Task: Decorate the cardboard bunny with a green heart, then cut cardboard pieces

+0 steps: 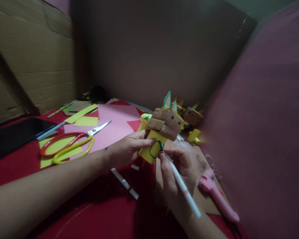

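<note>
My left hand point(136, 144) is closed around a paper figure point(146, 153) with a yellow tube body, holding it tilted above the table. The figure's head is a brown cardboard box point(164, 122) with dark dots on it and pointed ears outlined in green. A yellow rolled piece with a green star point(146, 118) shows at its left side. My right hand point(180, 164) grips a white marker pen point(180, 182), its tip at the yellow body. A green curved outline shows on the body beside the tip.
Scissors with red and yellow handles point(71, 144) lie on yellow and pink paper point(114, 116) to the left. A black phone-like slab point(20, 136) is at far left. On the right, a pink glue gun point(219, 194) rests on cardboard point(209, 207). Another box-headed figure point(192, 115) stands behind.
</note>
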### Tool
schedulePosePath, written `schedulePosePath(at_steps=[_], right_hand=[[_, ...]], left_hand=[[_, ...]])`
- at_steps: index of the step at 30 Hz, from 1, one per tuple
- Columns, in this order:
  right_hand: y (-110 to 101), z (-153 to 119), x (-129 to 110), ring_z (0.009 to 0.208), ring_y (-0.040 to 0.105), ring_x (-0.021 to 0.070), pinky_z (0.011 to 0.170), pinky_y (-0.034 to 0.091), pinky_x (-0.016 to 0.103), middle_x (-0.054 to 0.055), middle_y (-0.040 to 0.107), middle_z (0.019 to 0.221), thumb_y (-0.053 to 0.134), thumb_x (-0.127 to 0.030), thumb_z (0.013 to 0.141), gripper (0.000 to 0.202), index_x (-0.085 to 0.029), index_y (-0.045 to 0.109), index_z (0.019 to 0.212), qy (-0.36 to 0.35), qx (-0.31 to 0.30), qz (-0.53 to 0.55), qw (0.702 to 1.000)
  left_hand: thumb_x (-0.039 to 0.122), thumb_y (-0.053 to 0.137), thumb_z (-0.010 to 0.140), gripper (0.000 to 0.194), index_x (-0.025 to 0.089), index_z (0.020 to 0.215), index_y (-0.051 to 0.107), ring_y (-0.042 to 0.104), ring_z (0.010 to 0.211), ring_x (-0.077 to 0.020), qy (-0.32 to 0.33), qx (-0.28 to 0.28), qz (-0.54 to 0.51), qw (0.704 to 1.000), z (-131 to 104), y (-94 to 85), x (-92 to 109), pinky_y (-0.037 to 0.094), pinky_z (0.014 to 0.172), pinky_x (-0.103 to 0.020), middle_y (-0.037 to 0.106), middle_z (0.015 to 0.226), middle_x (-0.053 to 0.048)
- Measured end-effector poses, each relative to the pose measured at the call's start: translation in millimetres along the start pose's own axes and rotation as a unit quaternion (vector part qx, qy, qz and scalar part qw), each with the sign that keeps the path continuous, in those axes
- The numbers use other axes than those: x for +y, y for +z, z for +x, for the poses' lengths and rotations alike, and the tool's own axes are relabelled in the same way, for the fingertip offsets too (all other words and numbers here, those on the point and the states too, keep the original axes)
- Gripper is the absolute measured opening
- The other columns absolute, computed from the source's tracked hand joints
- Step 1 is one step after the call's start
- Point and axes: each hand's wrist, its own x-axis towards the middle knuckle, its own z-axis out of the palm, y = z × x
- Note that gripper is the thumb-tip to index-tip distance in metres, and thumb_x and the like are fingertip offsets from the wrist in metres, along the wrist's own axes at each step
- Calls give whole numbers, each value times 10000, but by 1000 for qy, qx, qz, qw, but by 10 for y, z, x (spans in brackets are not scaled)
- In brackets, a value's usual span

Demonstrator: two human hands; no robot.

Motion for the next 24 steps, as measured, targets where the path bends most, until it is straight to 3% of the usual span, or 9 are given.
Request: schedulePosePath(at_steps=[3,5,8,11,24], right_hand=[[-2,-8,10,586,565,94,501,438,203,-36,599,758,581,-190,903,107,-251,592,991,4,-4,7,1000],[-3,-9,12,643,590,98,516,444,200,-21,619,821,581,-193,906,95,-248,590,983,13,-12,12,1000],[-1,-9,13,745,621,116,553,460,204,-2,629,887,574,-186,908,88,-243,586,974,18,-21,21,999],[0,-16,19,756,621,113,560,457,200,-5,626,890,570,-174,911,104,-248,582,985,22,-22,24,999],[5,-25,40,765,604,109,658,474,220,-18,616,868,578,-175,908,113,-257,592,985,23,-30,32,999]], left_hand=[[221,636,873,250,151,1112,657,654,693,-156,-5,-2,0,1000,-6,-5,-3,489,673,-264,714,850,-65],[228,628,884,242,150,1112,653,640,659,-145,-8,-10,1,1000,-5,-15,-9,485,663,-263,706,822,-57],[218,648,871,275,149,1137,643,663,775,-172,-3,-2,-8,1000,1,-29,-22,496,708,-276,711,927,-77],[216,661,864,302,149,1157,635,667,861,-195,-2,7,-14,1000,7,-35,-34,497,729,-285,707,990,-86],[220,677,854,280,143,1122,659,675,879,-202,2,3,-28,1000,25,-67,-69,499,780,-302,720,997,-95]])
